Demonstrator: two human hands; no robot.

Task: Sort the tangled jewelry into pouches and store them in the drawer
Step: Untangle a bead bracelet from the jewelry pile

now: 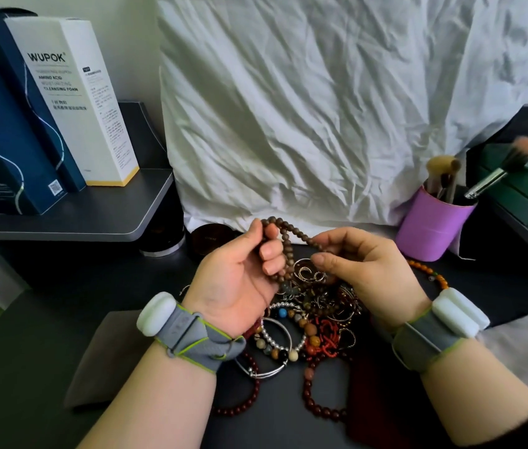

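Brown bead strand (292, 233): matt, wood-like, round beads. Jewelry pile (314, 315): thin shiny metal rings, glossy dark red beads, polished stone-like beads in mixed colours, silvery metal bangle (264, 372). Table (78, 286): dark, matt, smooth. White cloth (304, 108): crumpled, matt fabric. Purple cup (431, 226): smooth, plastic-looking, matt. Brush handle (486, 183): bright metal. WUPOK box (75, 98): smooth white cardboard. Wristbands (191, 338): grey woven fabric, white smooth plastic pods.

I see both forearms reaching forward, each wrist wearing a grey strap with a white module. My left hand (240, 277) is turned palm up, fingers curled closed around a strand of brown beads (292, 234). My right hand (366, 267) faces it, thumb and forefinger pinching the same strand.
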